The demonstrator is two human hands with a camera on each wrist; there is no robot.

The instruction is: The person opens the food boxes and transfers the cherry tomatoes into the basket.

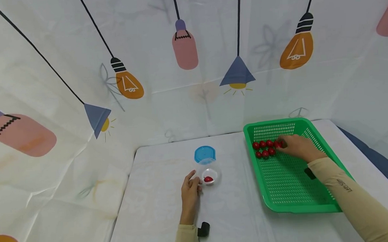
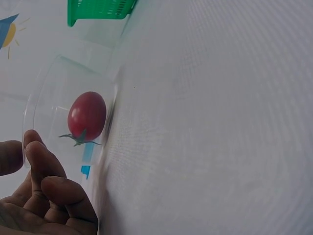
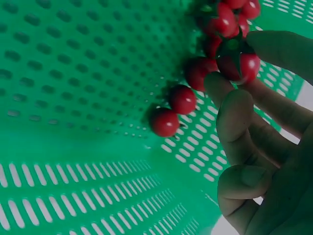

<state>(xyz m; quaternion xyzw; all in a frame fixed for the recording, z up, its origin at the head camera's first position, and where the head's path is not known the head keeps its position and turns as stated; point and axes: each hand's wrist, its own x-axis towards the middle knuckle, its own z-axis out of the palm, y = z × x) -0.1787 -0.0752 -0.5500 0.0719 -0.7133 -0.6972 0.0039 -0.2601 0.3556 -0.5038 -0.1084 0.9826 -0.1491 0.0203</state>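
In the head view, my left hand is at a small clear plastic cup on the table. The left wrist view shows its thumb and fingers pinching the rim. One red cherry tomato with a green stem lies inside the cup. Over at the right, my right hand reaches into a green plastic basket. Its thumb and fingers hold a cherry tomato, green cap showing. Several other cherry tomatoes lie in rows against the basket's far left side, below and beside those fingers.
A blue round lid lies just behind the cup on the white-covered table. A white sheet printed with lamps and bulbs hangs behind and to the left. The basket's raised rim stands between the two hands.
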